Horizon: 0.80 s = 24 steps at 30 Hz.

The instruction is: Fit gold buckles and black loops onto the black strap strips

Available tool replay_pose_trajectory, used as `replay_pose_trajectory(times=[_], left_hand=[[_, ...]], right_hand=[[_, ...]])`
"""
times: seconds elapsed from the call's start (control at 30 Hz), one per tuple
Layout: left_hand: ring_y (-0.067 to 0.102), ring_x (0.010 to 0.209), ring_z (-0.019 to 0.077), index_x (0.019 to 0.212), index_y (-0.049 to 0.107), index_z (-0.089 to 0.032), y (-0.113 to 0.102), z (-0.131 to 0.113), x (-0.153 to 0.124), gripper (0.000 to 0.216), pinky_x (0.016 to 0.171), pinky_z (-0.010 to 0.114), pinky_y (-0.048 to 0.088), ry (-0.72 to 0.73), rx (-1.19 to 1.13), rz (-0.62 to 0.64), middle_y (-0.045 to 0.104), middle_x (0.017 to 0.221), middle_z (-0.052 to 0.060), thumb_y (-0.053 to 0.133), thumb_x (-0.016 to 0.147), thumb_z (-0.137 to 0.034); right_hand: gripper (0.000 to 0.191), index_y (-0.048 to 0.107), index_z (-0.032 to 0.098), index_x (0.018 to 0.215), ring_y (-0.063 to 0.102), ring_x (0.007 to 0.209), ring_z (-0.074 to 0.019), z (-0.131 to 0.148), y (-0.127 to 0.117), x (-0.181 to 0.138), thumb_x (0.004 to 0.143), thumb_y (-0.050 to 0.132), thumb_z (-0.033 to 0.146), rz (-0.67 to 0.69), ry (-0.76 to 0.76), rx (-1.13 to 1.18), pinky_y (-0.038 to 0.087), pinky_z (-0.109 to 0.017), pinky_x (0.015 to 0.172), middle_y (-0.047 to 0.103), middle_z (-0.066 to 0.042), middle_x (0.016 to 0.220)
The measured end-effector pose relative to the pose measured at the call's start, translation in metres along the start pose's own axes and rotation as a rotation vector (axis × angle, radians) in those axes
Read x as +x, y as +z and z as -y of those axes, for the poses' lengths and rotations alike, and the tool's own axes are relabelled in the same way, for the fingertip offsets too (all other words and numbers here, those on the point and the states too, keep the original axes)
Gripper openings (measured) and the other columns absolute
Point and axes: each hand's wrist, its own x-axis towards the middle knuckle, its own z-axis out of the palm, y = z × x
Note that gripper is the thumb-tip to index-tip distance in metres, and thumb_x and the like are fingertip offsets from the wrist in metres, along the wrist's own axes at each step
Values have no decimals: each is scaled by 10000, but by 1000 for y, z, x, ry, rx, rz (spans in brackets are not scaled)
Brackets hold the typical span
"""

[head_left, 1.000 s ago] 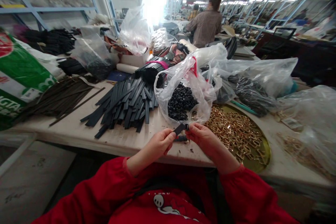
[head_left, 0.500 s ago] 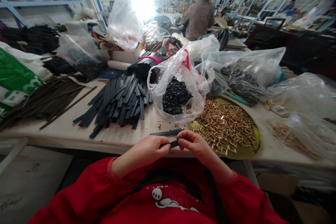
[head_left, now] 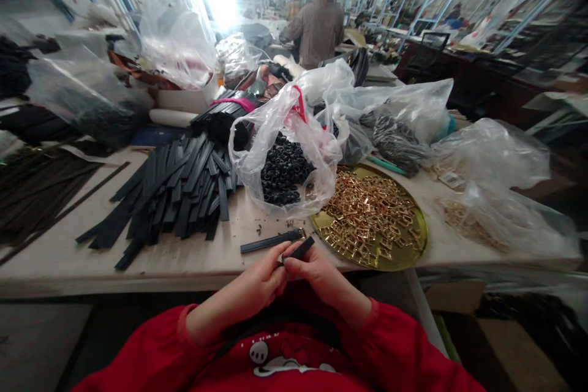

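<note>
A short black strap [head_left: 303, 248] is held between my hands at the table's front edge, its free end pointing up and to the right. My left hand [head_left: 263, 278] is closed around the strap's lower end, which its fingers mostly hide. My right hand [head_left: 316, 271] pinches the strap between thumb and fingers, close against the left fingertips. Just beyond them lies another black strap with a buckle [head_left: 271, 241] at its right end. To the right, gold buckles [head_left: 367, 214] are heaped on a round golden tray [head_left: 420, 245]. A plastic bag [head_left: 243, 180] behind holds small black loops [head_left: 282, 174].
Black strap pieces [head_left: 179, 184] are piled at the left, with long dark strips [head_left: 41, 196] farther left. Clear bags [head_left: 500, 214] sit at the right. Behind the bags, a person in brown [head_left: 316, 30] stands with their back turned.
My view has swung right, shifting the table leftward in it. My hands have drawn together, and the strap has turned so that its end points up past my right fingers.
</note>
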Motion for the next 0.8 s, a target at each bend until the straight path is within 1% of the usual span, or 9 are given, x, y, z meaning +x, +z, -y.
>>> replay_pose_trajectory(times=[0.07,0.13,0.2,0.27,0.33,0.4,0.67,0.73,0.8], left_hand=[[405,487,84,1175,472,-170,-3,0,3,403,423,173,300,46,14,-63,477,589,-38,433,829,-373],[403,486,86,1002,544,-167,-8,2,5,312,428,176,296,34,3,-115,462,558,-46,457,808,-395],[335,410,74,846,521,-170,-11,3,7,254,388,177,244,-30,-45,-139,378,472,-79,435,804,-405],[277,348,63,762,461,-181,-11,3,10,227,363,180,206,-82,-76,-135,329,424,-102,404,800,-398],[304,330,55,722,421,-185,-7,0,14,200,364,180,227,-102,-67,-123,391,440,-93,380,791,-368],[364,346,48,699,407,-179,-3,-4,18,174,384,178,269,-99,-43,-116,482,520,-62,371,774,-331],[372,392,54,694,419,-174,2,-10,15,172,402,185,289,-55,30,-99,466,567,-52,368,761,-324],[371,406,67,686,435,-173,0,-12,18,201,408,187,290,-13,100,-132,428,522,-59,357,778,-334],[379,424,78,702,465,-169,0,-17,25,238,415,188,293,57,179,-167,415,506,-59,364,793,-364]], right_hand=[[277,549,171,822,501,591,-105,4,-9,2,707,612,414,20,-37,-133,398,-237,580,558,18,694],[253,553,169,866,516,632,-125,15,-32,4,751,561,394,-70,-136,-438,410,-247,599,564,-2,728],[183,574,163,852,536,706,-146,30,-63,9,804,500,324,-245,-230,-895,414,-260,662,574,-31,773],[179,604,159,862,551,797,-163,44,-94,15,838,439,226,-350,-209,-1404,399,-271,740,590,-72,881],[208,626,142,851,564,804,-177,54,-116,24,837,419,159,-275,-89,-1785,393,-271,729,598,-106,887],[209,634,122,810,575,788,-190,57,-126,34,818,425,110,-184,-25,-1925,391,-274,702,607,-125,847],[161,607,124,769,572,855,-178,67,-120,32,824,457,141,-170,-150,-1772,399,-274,751,609,-120,908],[147,577,141,758,568,867,-161,67,-110,21,830,484,229,-167,-186,-1387,411,-274,760,613,-97,947],[180,545,153,738,577,794,-139,65,-94,7,810,527,316,-125,-128,-815,429,-274,715,631,-69,904]])
